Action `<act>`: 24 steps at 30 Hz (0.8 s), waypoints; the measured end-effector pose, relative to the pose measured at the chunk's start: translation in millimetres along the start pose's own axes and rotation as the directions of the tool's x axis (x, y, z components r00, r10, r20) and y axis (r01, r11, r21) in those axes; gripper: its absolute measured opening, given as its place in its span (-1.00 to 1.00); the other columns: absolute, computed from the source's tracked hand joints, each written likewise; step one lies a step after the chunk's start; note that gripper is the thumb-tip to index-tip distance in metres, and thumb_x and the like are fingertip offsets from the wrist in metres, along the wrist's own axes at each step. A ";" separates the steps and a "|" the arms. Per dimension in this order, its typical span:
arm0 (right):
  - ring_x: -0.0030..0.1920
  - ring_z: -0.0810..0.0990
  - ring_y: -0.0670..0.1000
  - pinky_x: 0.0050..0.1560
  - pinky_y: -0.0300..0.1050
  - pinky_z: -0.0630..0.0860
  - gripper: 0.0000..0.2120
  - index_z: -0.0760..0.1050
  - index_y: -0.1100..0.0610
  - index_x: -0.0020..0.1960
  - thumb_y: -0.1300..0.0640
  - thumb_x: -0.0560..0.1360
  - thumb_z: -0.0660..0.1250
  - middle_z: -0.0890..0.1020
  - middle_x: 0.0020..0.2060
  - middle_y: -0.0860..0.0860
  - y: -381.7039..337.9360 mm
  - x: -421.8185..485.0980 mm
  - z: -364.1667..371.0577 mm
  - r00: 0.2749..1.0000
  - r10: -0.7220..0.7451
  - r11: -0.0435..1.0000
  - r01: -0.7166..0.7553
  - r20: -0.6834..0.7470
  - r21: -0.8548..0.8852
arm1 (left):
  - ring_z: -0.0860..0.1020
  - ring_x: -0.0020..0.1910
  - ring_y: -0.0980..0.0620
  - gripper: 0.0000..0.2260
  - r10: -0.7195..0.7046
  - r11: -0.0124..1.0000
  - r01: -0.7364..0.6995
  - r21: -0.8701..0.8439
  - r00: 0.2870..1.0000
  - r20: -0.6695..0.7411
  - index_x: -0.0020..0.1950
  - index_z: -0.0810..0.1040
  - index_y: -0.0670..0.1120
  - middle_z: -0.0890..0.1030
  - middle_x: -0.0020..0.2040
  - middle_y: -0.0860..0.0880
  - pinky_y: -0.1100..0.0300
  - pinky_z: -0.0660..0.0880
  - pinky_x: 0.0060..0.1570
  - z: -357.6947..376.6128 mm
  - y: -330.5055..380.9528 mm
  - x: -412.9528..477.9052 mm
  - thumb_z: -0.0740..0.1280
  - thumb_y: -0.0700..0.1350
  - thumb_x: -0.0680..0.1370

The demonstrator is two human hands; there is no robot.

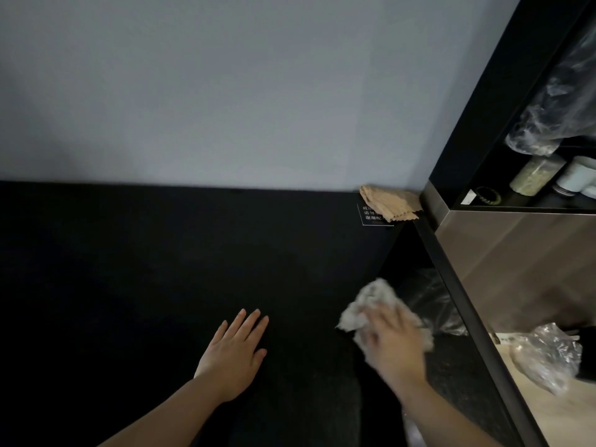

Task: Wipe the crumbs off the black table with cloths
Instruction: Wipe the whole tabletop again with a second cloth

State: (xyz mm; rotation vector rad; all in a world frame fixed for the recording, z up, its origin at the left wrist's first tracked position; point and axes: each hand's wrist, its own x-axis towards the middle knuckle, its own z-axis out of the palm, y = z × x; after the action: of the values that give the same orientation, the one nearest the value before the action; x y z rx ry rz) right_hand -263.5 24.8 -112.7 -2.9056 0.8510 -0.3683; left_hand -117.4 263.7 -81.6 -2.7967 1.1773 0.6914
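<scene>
White cloth (371, 304), near the black table's (129, 285) right edge, under my right hand (393, 343), finger curl lost to blur; left hand (233, 350) lies flat, fingers straight, presumably bracing me.

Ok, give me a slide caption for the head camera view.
Left hand flat on the black table; blurred right hand on a crumpled white cloth near the right edge.

Bare left hand (237, 353) with slim fingers, bare right hand (392, 343) motion-blurred, forearms (167, 411) uncovered to the frame edge
</scene>
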 end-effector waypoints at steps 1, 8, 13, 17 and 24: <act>0.26 0.45 0.29 0.21 0.20 0.40 -0.65 0.56 0.07 0.20 0.00 0.47 0.25 0.54 0.26 0.10 2.4 1.6 1.8 0.988 0.152 0.988 -0.153 0.019 0.039 | -0.27 0.52 0.04 -0.48 0.006 1.000 -0.006 0.005 1.000 0.000 0.54 -0.22 0.06 -0.24 0.55 0.07 0.05 -0.22 0.48 0.4 -3.0 -3.3 -0.03 0.09 0.66; 0.13 0.59 0.04 0.08 0.02 0.53 -0.70 0.61 -0.13 0.03 -0.13 0.32 0.39 0.61 0.12 -0.14 -127.9 -46.6 -6.6 0.973 -0.229 0.963 0.224 0.015 0.150 | -0.37 0.39 0.14 -0.48 0.057 0.997 -0.058 0.044 0.998 0.027 0.54 -0.23 0.08 -0.25 0.55 0.08 0.09 -0.25 0.45 5.7 -28.0 -25.3 -0.04 0.08 0.66; 0.20 0.54 0.19 0.15 0.16 0.46 -0.62 0.58 -0.04 0.17 -0.05 0.43 0.17 0.57 0.22 -0.02 -48.8 -18.6 -0.5 0.999 -0.049 0.999 0.050 0.016 -0.012 | -0.27 0.52 0.03 -0.48 0.065 0.997 -0.068 0.044 0.996 0.060 0.54 -0.22 0.11 -0.24 0.55 0.08 0.03 -0.20 0.49 2.5 -37.0 -29.8 -0.02 0.10 0.66; 0.36 0.33 0.28 0.34 0.17 0.27 -0.64 0.47 0.03 0.31 -0.01 0.54 0.20 0.42 0.37 0.09 -54.2 -17.6 -2.2 0.949 0.293 0.954 -0.299 0.115 0.035 | -0.28 0.52 0.00 -0.48 0.057 0.997 -0.060 0.040 0.997 0.057 0.53 -0.23 0.11 -0.25 0.55 0.06 0.01 -0.19 0.50 4.9 -38.3 -32.5 -0.02 0.10 0.66; 0.15 0.58 -0.07 0.18 -0.12 0.37 -0.69 0.60 -0.16 0.03 -0.15 0.31 0.33 0.61 0.11 -0.21 -125.8 -53.9 -14.9 0.941 -0.331 0.934 0.317 0.068 0.163 | -0.26 0.52 0.02 -0.48 0.064 0.998 -0.065 -0.001 0.997 0.042 0.55 -0.17 0.11 -0.22 0.56 0.07 0.07 -0.19 0.48 4.4 -41.3 -28.5 0.00 0.08 0.66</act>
State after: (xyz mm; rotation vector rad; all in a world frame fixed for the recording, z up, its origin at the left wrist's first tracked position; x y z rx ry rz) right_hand -246.0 159.5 -89.9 -2.8899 0.3110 -0.2993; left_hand -108.4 313.2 -79.7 -2.7404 1.2651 0.7505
